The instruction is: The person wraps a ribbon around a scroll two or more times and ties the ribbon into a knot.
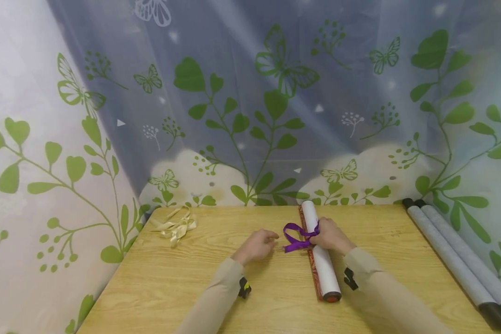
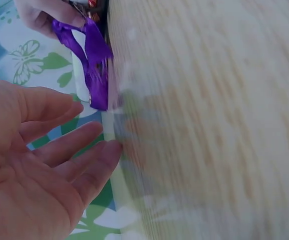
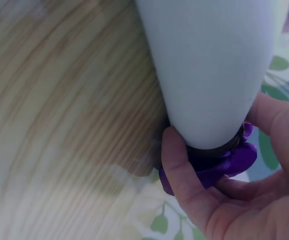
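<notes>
A rolled white scroll (image 1: 324,269) with a red patterned strip along its left side lies lengthwise on the table. Around its middle is a purple ribbon (image 1: 294,246), whose loop and frayed ends spread out to the left. My right hand (image 1: 331,235) grips the scroll at the ribbon; in the right wrist view its fingers (image 3: 180,172) curl round the white roll, with purple cloth bunched under them. Just left of the ribbon, my left hand (image 1: 256,246) hovers with relaxed fingers and holds nothing. The left wrist view shows its palm (image 2: 29,195) apart from the ribbon ends.
Cream ribbons (image 1: 177,227) lie in a loose heap at the table's back left. Two grey rolls (image 1: 451,253) with black ends lie along the right edge of the wooden table (image 1: 171,287). A leaf-patterned curtain (image 1: 233,116) hangs behind.
</notes>
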Tool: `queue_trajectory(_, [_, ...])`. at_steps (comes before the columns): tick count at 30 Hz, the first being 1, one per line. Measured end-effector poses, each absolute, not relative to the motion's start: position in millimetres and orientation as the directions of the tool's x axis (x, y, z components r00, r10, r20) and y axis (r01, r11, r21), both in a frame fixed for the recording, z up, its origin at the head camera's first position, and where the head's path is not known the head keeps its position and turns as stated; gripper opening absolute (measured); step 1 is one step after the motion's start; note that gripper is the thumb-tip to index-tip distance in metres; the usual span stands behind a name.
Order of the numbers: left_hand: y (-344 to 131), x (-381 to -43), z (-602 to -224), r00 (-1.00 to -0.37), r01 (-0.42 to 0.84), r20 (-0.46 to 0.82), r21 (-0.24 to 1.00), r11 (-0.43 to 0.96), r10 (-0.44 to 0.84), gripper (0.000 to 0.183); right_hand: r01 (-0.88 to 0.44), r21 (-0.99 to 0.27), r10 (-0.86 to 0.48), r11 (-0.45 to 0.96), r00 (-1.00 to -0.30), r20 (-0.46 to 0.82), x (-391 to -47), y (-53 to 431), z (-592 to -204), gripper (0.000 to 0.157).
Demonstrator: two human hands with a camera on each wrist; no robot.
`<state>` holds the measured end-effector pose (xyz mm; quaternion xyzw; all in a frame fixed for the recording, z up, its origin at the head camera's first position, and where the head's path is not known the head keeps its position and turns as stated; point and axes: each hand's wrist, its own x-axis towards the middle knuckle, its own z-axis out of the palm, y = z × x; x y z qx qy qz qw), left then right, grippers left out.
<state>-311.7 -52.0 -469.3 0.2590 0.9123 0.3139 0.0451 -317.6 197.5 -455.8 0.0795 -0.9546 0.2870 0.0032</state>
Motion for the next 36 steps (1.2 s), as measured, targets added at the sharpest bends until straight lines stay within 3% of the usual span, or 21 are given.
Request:
queue_trajectory(9, [-61, -311, -470, -0.821, 0.526, 0.055, 0.458, 0.716, 0.568, 0.035, -0.124, -0.570, -0.141, 0.812, -0.990, 0.015, -315, 231, -452, 0.039])
queue_trajectory(18, [-76, -304, -466, -0.834, 0.497, -0.064, 0.344, 0.797, 0.548, 0.047, -0.119, -0.554, -0.140, 0.824, -0.990, 0.003, -311, 263, -448, 0.038])
queue_trajectory(28, [-93, -299, -469, -0.853, 0.471, -0.081, 0.304, 0.828, 0.515, 0.069, -0.115, -0.497, -0.144, 0.860, -0.989, -0.020, -306, 297, -442, 0.040])
queue_trajectory(36, [-102, -303, -471, -0.842, 0.487, -0.085, 0.305, 0.819, 0.532, 0.071, -0.084, -0.485, -0.113, 0.870, -0.993, -0.032, -305, 322, -439, 0.033])
